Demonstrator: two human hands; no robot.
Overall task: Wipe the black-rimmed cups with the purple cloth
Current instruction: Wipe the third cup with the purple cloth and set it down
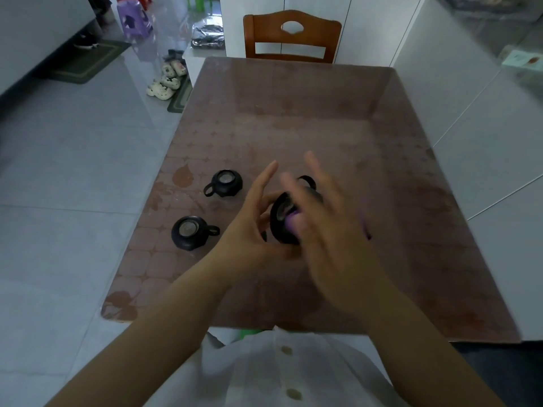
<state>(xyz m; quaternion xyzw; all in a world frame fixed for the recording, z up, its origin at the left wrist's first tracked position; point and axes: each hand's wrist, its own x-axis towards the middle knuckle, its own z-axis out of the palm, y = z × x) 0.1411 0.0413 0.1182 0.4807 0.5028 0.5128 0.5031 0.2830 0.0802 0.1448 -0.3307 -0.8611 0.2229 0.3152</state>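
Over the table's near middle, the left hand [249, 230] is gripping a tilted black-rimmed ceramic cup [279, 227], its mouth tipped toward the right hand [332, 230]. That hand is pressing the crumpled purple cloth [289, 220] inside, with blur hiding its pinch. A farther black cup [226, 183] and a nearer black cup [191, 232] are sitting to the left on the brown patterned tabletop [323, 118], with a wooden chair [291, 36] and grey tiled floor [73, 171] beyond.

Left of my left hand [249, 230] I see a far cup [224, 183] and a near cup [190, 232] blocking; bare worktop [293, 113] runs beyond to the chair [291, 36].
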